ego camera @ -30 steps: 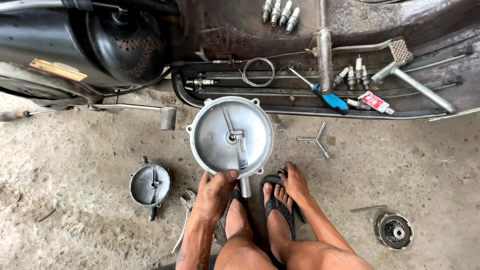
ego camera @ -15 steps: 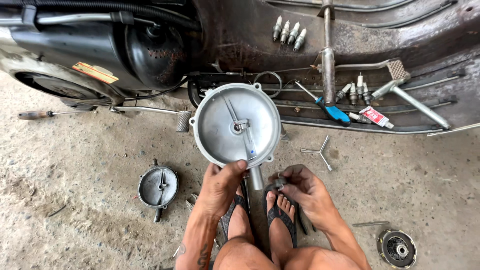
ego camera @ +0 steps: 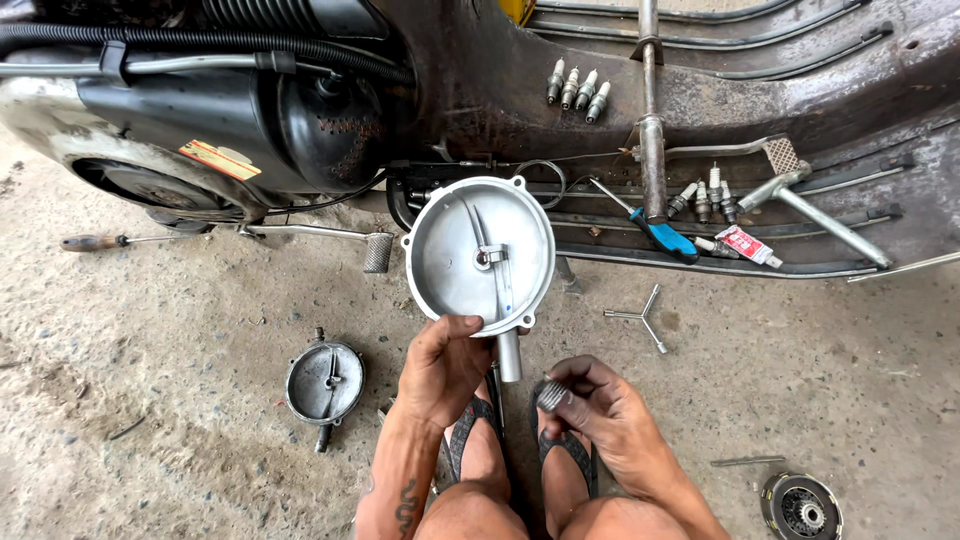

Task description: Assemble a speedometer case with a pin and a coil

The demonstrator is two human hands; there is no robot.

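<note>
The left hand [ego camera: 445, 365] grips the lower rim of a round silver engine cover [ego camera: 480, 255], held tilted above the concrete floor [ego camera: 150, 400] before the scooter [ego camera: 300, 110]. The right hand [ego camera: 600, 415] – fingers curled – pinches a small ribbed metal part [ego camera: 551, 395] just beside the cover's tube. 1 similar, darker cover [ego camera: 324, 381] lies left.
</note>
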